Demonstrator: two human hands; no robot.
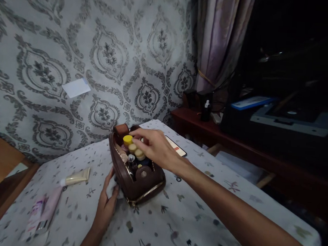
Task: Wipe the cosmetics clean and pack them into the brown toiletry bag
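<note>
A dark brown toiletry bag with a gold zip stands unzipped on the bed. Against its left side, my left hand steadies it, thumb and fingers touching the leather. Over the opening reaches my right hand, its thumb and index fingertip closed at the edge of a yellow cap; the container below is hidden inside the bag. Two cream-coloured caps show just under that hand. Nearer the front of the bag is a small bottle with a silvery cap.
On the patterned sheet at left lie a cream tube, a pink tube and a purple-and-white tube. A phone lies behind my right hand. A dark red shelf holds a dropper bottle.
</note>
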